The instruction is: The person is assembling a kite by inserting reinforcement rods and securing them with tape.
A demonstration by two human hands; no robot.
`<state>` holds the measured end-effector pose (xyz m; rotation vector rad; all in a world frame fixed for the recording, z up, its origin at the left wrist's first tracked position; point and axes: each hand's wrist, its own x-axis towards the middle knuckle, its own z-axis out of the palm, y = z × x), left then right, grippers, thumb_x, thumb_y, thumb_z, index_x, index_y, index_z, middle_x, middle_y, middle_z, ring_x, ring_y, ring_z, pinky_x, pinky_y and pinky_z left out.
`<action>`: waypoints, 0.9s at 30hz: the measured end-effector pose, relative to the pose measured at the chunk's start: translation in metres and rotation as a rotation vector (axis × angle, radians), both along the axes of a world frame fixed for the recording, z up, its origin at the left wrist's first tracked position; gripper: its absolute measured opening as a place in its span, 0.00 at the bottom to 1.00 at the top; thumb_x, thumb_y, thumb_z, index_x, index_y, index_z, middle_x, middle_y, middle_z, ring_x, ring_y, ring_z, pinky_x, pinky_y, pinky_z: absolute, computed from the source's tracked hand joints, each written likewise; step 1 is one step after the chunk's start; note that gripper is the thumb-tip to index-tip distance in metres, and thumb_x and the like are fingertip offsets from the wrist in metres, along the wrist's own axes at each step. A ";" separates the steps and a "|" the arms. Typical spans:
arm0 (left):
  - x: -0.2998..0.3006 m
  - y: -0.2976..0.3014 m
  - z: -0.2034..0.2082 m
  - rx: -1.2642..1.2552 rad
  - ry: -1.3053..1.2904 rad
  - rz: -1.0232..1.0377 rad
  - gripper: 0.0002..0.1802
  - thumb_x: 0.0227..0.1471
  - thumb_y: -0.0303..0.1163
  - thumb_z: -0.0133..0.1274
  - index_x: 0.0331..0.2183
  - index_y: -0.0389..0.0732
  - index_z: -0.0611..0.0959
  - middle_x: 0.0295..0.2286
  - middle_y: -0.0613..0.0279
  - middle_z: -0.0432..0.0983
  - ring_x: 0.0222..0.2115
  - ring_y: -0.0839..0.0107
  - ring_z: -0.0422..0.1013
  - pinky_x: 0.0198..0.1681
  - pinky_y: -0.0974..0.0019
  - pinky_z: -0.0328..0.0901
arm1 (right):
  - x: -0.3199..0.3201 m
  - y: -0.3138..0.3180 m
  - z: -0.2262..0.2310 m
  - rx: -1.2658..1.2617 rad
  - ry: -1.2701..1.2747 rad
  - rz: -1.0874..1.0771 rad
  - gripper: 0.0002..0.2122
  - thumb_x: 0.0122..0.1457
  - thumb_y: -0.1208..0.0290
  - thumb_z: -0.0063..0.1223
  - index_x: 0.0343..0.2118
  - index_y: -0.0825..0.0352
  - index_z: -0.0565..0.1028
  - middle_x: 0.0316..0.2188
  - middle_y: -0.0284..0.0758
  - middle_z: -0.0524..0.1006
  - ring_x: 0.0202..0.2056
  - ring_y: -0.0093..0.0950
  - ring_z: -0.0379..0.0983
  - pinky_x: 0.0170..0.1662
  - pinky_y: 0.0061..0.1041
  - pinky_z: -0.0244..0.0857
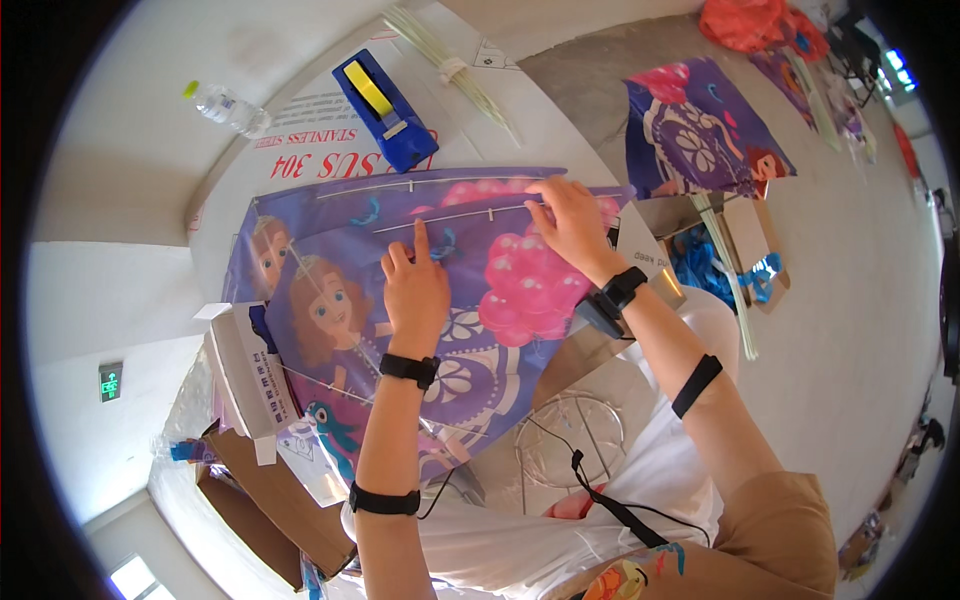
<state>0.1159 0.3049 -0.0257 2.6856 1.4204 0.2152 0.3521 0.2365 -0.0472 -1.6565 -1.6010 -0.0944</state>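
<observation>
A purple kite sheet, printed with a princess figure and pink balloons, lies on top of another similar sheet. Along its upper part runs a thin white rod, caught under a small tab. My left hand rests on this upper sheet. Its index finger is stretched out to the rod's left part while the other fingers bend loosely, holding nothing. At the upper right edge, my right hand pinches the sheet between thumb and fingers near the rod's end. Its fingertips partly cover the edge.
Beyond the sheets stand a blue tape dispenser with yellow tape, a bundle of thin sticks and a plastic bottle. A white box touches the left side. Another printed sheet and an open carton lie at right.
</observation>
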 end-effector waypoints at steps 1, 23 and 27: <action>-0.002 0.000 0.000 0.044 0.002 -0.011 0.35 0.49 0.29 0.52 0.59 0.39 0.64 0.37 0.54 0.62 0.41 0.57 0.64 0.37 0.62 0.71 | 0.000 -0.002 0.003 -0.006 0.054 -0.016 0.07 0.54 0.75 0.56 0.35 0.62 0.71 0.25 0.34 0.71 0.25 0.35 0.68 0.32 0.32 0.62; -0.011 0.024 0.127 -0.898 -0.624 0.088 0.22 0.57 0.37 0.50 0.49 0.34 0.74 0.41 0.51 0.76 0.44 0.58 0.72 0.45 0.59 0.68 | -0.005 0.025 0.188 -0.330 1.311 0.451 0.10 0.61 0.69 0.51 0.42 0.67 0.76 0.33 0.27 0.75 0.35 0.17 0.68 0.39 0.17 0.60; 0.007 0.074 0.099 -1.173 -1.095 0.309 0.18 0.58 0.35 0.47 0.47 0.34 0.76 0.41 0.55 0.76 0.44 0.64 0.72 0.47 0.61 0.67 | -0.018 0.119 0.133 -0.397 1.006 0.260 0.13 0.57 0.60 0.56 0.33 0.67 0.79 0.28 0.29 0.76 0.31 0.20 0.71 0.36 0.23 0.63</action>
